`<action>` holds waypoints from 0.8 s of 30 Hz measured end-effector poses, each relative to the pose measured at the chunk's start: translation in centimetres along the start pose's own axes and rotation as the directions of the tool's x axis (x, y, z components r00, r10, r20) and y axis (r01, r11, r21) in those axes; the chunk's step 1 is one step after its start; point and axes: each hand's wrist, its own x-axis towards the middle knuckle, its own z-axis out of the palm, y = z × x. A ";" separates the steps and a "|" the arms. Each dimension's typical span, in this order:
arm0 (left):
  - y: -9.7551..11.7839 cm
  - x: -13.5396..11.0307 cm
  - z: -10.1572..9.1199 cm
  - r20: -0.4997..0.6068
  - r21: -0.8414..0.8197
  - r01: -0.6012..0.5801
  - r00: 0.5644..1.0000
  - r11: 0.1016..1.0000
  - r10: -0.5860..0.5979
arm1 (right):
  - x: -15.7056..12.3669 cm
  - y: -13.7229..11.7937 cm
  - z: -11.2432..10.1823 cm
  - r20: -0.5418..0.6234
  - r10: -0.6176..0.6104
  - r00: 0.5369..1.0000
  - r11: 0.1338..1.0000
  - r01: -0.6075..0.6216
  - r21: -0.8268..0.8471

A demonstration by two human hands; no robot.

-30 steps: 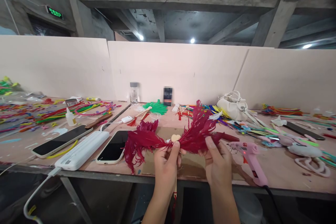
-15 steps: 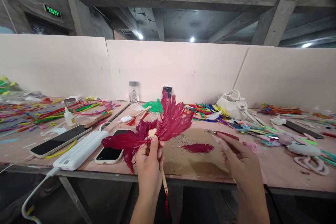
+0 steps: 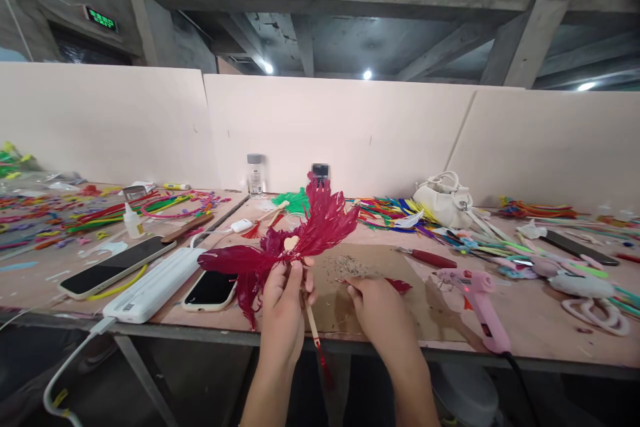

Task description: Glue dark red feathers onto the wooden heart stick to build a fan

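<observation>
My left hand (image 3: 287,293) is closed around the stick handle of a dark red feather fan (image 3: 327,220). Its feathers spread up and to the left, with a small pale heart-shaped piece (image 3: 291,242) where they meet. Below the fist the wooden handle (image 3: 313,325) sticks out, ending in a red tassel (image 3: 325,363). Over the brown cardboard (image 3: 330,317), my right hand (image 3: 383,310) pinches the quill end of a loose dark red feather (image 3: 400,285). That hand hides most of the feather; only its tip and the quill show.
A pink glue gun (image 3: 477,303) lies right of the cardboard, by a red-handled tool (image 3: 433,258). Phones (image 3: 210,290) and a white power bank (image 3: 153,283) lie left. Behind are coloured feathers (image 3: 380,213), a white bag (image 3: 443,200) and a clear bottle (image 3: 255,177).
My right hand has moved left from the glue gun's side to the loose feather and taken its quill end. The glue gun now shows. The fan has tilted slightly.
</observation>
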 end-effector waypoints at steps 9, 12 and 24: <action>-0.2 0.0 0.0 -0.071 0.096 -0.013 0.997 0.995 0.019 | 0.2 -0.4 0.1 0.002 -0.061 0.998 0.998 0.061 -0.003; -0.2 0.0 0.0 -0.071 0.115 -0.014 0.997 0.993 0.023 | -0.1 -0.4 0.1 -0.006 -0.107 0.994 0.994 0.107 0.009; -0.1 0.0 0.1 -0.114 0.121 0.061 0.992 0.991 -0.047 | 0.1 0.8 -0.4 0.043 -0.116 0.992 0.987 0.110 0.117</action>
